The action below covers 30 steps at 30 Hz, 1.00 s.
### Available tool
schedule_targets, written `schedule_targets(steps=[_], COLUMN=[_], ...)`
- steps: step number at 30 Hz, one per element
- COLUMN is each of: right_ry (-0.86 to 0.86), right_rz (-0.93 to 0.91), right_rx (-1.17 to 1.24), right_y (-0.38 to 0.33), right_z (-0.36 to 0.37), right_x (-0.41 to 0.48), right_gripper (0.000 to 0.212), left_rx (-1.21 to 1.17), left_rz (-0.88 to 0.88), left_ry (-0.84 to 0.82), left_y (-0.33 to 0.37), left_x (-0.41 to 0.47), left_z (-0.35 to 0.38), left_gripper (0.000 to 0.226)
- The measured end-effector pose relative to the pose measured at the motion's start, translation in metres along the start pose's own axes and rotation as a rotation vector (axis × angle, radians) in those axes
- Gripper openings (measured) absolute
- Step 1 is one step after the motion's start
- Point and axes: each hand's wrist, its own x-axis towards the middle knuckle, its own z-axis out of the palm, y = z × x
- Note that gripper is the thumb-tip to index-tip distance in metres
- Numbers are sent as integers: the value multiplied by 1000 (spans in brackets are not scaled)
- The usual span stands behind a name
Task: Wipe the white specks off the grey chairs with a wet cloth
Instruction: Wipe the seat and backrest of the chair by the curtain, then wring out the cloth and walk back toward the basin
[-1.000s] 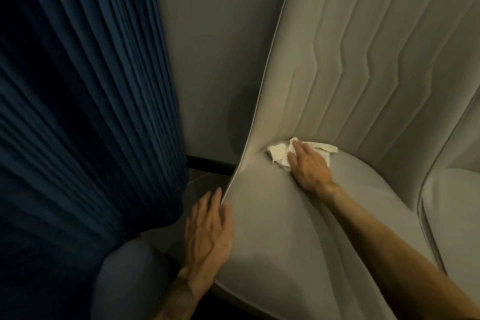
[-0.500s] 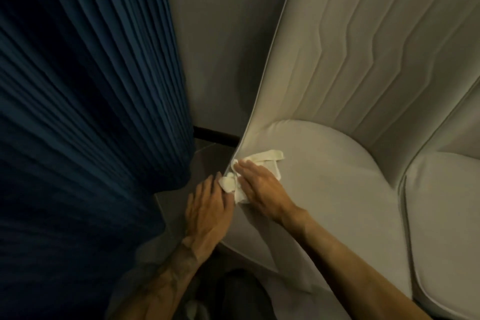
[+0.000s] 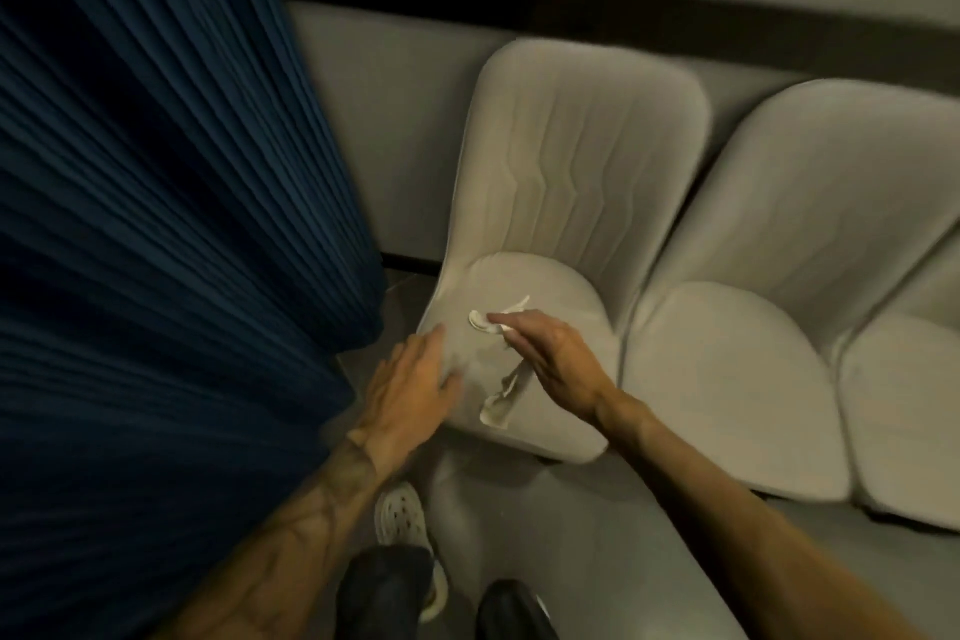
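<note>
Moved: right hand (image 3: 558, 369) lifts the cloth (image 3: 506, 385) off the seat edge since earlier.
Right hand grip: closed on cloth, above chair (image 3: 571, 172) seat.
Left hand (image 3: 410, 390): flat, fingers apart, on chair's front-left edge.

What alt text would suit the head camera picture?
A right hand holds a white cloth over a grey chair seat, the left hand flat on its front left edge. A blue curtain hangs left; more grey seats stand right.

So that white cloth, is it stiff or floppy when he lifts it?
Probably floppy: the cloth hangs in a crumpled strip below the right hand. It likely weighs little, since a loose grip seems to carry it. It looks bunched, so it should drape over the chair.
</note>
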Motion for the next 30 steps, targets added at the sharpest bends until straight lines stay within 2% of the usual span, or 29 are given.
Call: schedule_targets(steps=[4,6,10,13,17,19,23,26,28,30], right_ry=[-51,-46,25,108,237,260,275,317,314,273], right_rz=[-25,-17,-26,31,158,252,464,594,624,594], right_rx=[24,48,55,54,88,96,158,174,236,292], right_y=[-64,-88,-113,-117,-112,-104,-77,-41,-14,13], right_z=[-88,-123,-172,-195,-199,-194,-180,-182,-193,-208], right_x=[-67,-99,-161,-213,-294,-331,-395,-445,-478,-508], right_gripper=[34,35,38,38,41,51,72,69,72,88], left_rx=[-51,-29,7,39,33,31,23,32,18,19], left_rz=[132,255,421,486,606,631,646,661,665,663], left_ry=[77,123,212,234,219,195,173,175,160,156], left_y=[95,135,198,242,301,326,371,410,442,480], left_x=[-55,-81,-128,-161,-205,-225,-253,-270,-280,-288], left_z=[-72,-99,-128,-134,-124,-111,-76,-48,-28,-6], left_gripper=[69,56,9,6,13,3,5,8,6,8])
